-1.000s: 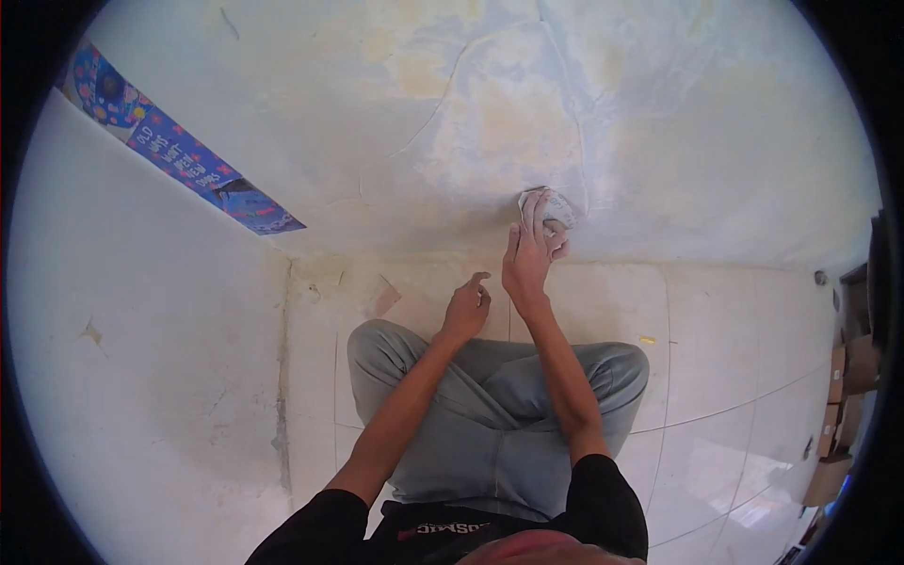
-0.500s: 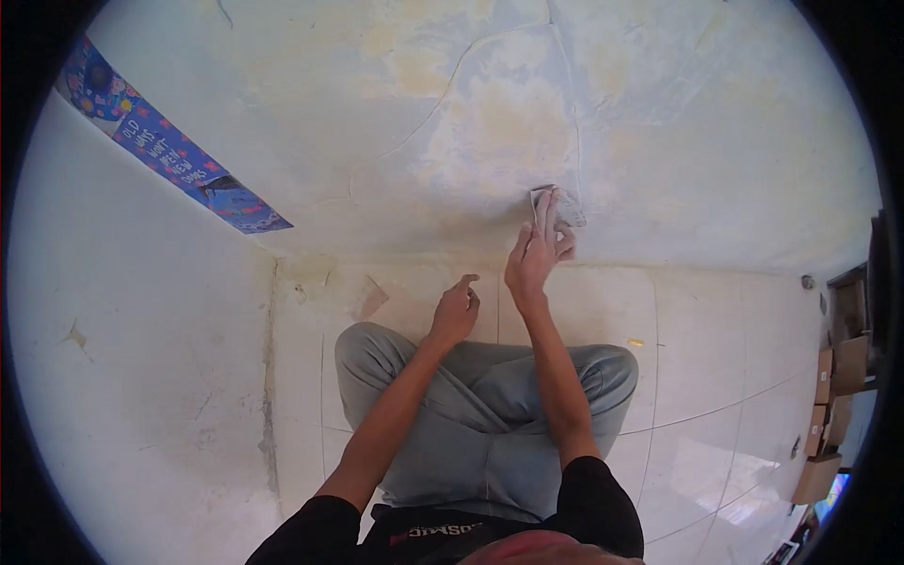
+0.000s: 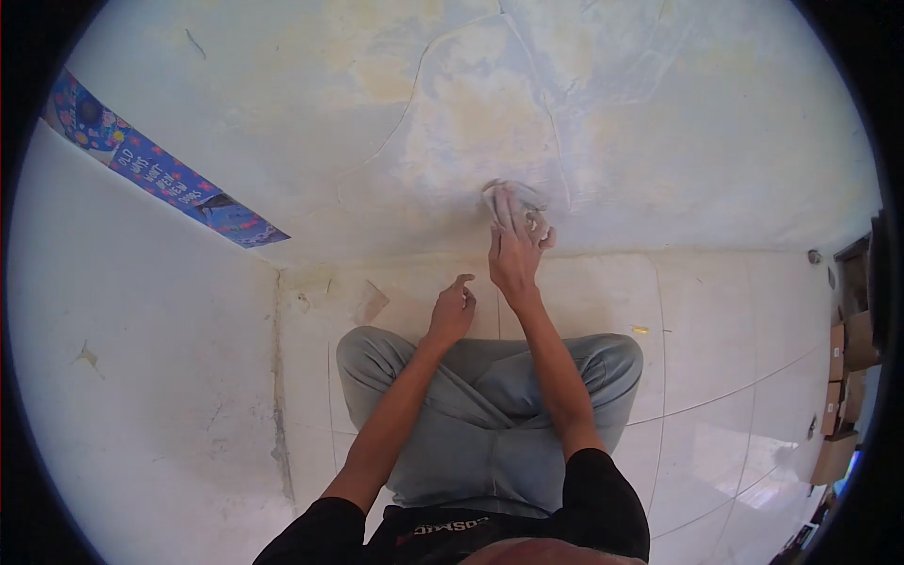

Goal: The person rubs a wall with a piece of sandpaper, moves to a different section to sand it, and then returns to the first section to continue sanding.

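Front wall (image 3: 716, 141): off-white, blotched yellowish, fine line (image 3: 417, 83) arching across it. Left wall (image 3: 132, 414): pale, scuffed, one chipped mark (image 3: 88, 355). Blue lettered floral strip (image 3: 155, 168) lies along their corner. Floor (image 3: 711, 363): glossy pale tiles, thin dark joints, bright reflection (image 3: 739, 457) toward lower right. Cardboard boxes (image 3: 834, 459) stacked at far right edge. Light diffuse, slightly cool.

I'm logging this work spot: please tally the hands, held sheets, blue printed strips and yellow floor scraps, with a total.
Hands: 2 (left hand, right hand)
Held sheet: 1
Blue printed strip: 1
Yellow scrap: 1
Total: 5
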`<state>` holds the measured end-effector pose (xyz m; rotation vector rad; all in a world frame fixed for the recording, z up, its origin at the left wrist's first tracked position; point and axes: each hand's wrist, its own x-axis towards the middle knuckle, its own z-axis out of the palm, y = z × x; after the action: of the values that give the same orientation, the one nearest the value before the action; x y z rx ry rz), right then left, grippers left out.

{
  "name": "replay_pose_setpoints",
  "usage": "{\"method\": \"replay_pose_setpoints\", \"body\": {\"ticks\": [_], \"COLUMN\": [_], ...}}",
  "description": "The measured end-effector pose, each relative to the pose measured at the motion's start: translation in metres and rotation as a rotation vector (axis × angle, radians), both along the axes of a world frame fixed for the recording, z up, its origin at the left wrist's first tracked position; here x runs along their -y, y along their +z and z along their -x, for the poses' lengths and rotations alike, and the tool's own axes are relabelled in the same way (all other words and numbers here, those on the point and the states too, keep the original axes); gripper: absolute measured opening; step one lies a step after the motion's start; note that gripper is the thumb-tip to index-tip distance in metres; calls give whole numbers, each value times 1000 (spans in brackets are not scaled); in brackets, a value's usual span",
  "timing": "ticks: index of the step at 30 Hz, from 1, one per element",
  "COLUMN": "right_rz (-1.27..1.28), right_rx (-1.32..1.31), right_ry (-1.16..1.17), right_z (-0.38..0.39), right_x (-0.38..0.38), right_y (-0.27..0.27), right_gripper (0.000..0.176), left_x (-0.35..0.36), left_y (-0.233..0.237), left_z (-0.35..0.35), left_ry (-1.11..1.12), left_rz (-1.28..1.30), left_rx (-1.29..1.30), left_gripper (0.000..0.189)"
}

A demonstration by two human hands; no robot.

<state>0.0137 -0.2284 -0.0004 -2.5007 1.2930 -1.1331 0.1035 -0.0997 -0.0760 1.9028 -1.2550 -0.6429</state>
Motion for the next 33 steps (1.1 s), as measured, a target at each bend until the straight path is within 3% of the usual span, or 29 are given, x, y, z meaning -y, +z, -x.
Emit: {"method": "replay_pose_setpoints", "body": {"ticks": [5, 8, 11, 13, 17, 19, 22, 28, 33], "right_rz": [-47, -12, 110, -53, -102, -102, 9, -31, -62], "right_rx": [99, -31, -154, 83, 109, -47, -217, 165, 20], "right_ry": [-28, 83, -73, -18, -14, 82, 14, -53, -69], "right_z": [-9, 0, 7, 11, -6, -6, 6, 18, 4], "right_x": [-5, -1, 15, 14, -4, -10, 3, 22, 2], "right_y": [0, -6, -14, 4, 2, -3, -6, 11, 9], "right_gripper": [59, 56, 55, 55, 55, 56, 57, 56, 56], "left_x": [3, 4, 1, 1, 3, 2, 2, 0, 3], "left_y": [8, 5, 3, 5, 1, 0, 0, 3, -1], "left_z": [2, 3, 0, -1, 1, 2, -1, -2, -1], "left_ry": [-3, 5, 3, 9, 2, -6, -6, 12, -11], "left_rz": [-1, 31, -8, -8, -10, -7, -9, -16, 24], "left_rx": [-37, -69, -20, -7, -10, -10, -8, -40, -20], "left_gripper": [38, 38, 37, 37, 37, 37, 37, 37, 36]}}
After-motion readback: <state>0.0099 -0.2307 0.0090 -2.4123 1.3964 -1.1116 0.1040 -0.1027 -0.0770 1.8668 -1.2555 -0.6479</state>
